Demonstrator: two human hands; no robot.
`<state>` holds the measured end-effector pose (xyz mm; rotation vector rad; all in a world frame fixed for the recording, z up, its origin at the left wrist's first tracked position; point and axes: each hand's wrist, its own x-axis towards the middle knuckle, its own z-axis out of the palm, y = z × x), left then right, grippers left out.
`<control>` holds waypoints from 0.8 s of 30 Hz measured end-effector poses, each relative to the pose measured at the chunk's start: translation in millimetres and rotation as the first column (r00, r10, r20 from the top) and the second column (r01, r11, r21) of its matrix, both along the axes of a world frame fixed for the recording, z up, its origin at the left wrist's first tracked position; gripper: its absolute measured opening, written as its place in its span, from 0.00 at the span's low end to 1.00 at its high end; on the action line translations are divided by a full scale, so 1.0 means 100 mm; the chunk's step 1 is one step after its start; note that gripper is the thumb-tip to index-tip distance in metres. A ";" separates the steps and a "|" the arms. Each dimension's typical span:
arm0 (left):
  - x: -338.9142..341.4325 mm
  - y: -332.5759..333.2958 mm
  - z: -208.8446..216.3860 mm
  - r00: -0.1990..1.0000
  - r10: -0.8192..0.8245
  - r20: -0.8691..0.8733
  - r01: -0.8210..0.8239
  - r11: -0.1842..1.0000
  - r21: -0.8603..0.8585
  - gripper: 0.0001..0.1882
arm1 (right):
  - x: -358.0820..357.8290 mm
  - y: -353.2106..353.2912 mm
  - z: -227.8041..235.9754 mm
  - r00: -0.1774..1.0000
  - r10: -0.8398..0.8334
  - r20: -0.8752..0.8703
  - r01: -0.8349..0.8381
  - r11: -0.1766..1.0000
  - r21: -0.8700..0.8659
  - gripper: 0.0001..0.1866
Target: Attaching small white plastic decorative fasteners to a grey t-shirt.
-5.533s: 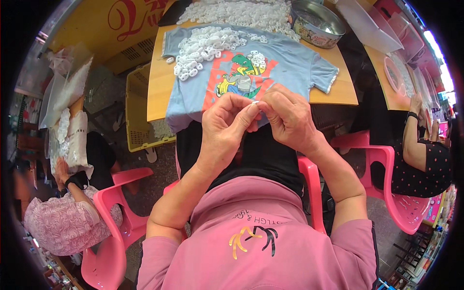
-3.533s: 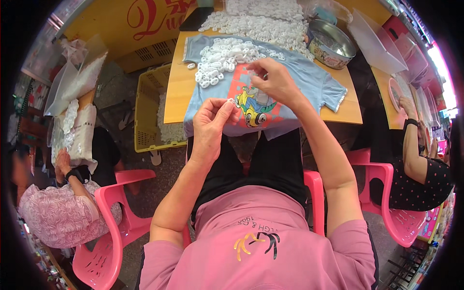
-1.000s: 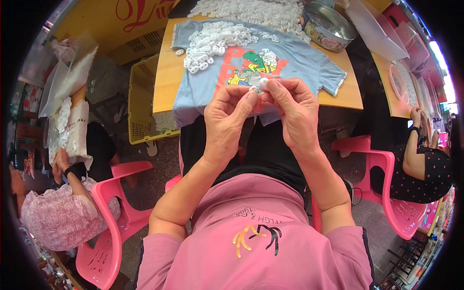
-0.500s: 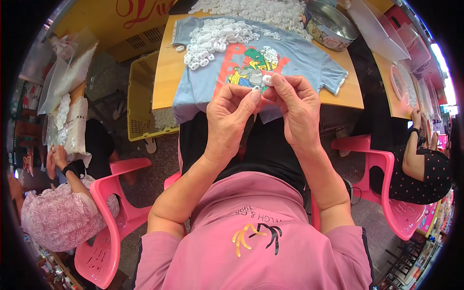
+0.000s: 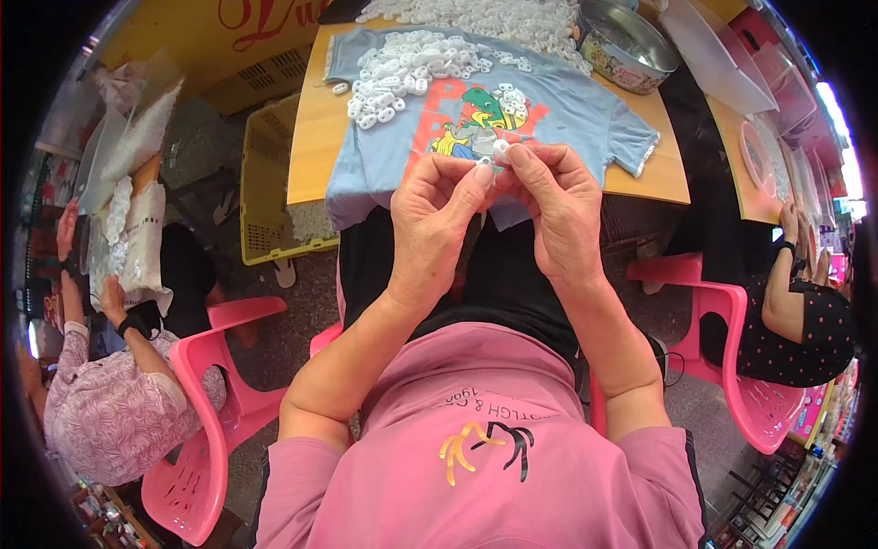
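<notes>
The left hand (image 5: 434, 218) and right hand (image 5: 567, 212) each pinch a smooth, rounded white piece (image 5: 500, 147) above the soft blue cloth shirt (image 5: 585, 114). Seconds earlier, the right hand was apart from the left.

On my feed the pieces (image 5: 402, 69) are showing plain white. The shirt (image 5: 581, 114) is wearing blue-grey, while its print (image 5: 477, 119) is mixing red, green, yellow and grey. I'm getting honey-tan from the table (image 5: 311, 156) and yellow from the crate (image 5: 265, 242). The chairs (image 5: 198, 389) are glowing solid pink. From here I'm picking out gold and black strokes over the dusty-pink top (image 5: 512, 384), mauve swirls across the left blouse (image 5: 119, 412), and pink dots covering the right-hand black top (image 5: 809, 329).
</notes>
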<state>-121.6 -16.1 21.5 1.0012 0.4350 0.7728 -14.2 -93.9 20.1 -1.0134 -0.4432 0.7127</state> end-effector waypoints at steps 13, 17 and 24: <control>-0.03 0.05 0.03 0.999 -0.040 -0.015 0.041 0.999 0.020 0.06 | 0.03 -0.04 0.03 0.991 0.085 -0.100 -0.086 0.996 0.001 0.12; -0.03 0.06 0.03 0.998 -0.048 -0.029 0.049 0.998 0.030 0.06 | 0.04 -0.06 0.02 0.977 0.137 -0.161 -0.137 0.990 0.009 0.12; -0.03 0.06 0.01 0.997 -0.047 -0.068 0.051 0.996 0.069 0.06 | 0.06 -0.07 -0.01 0.971 0.148 -0.187 -0.147 0.989 0.018 0.12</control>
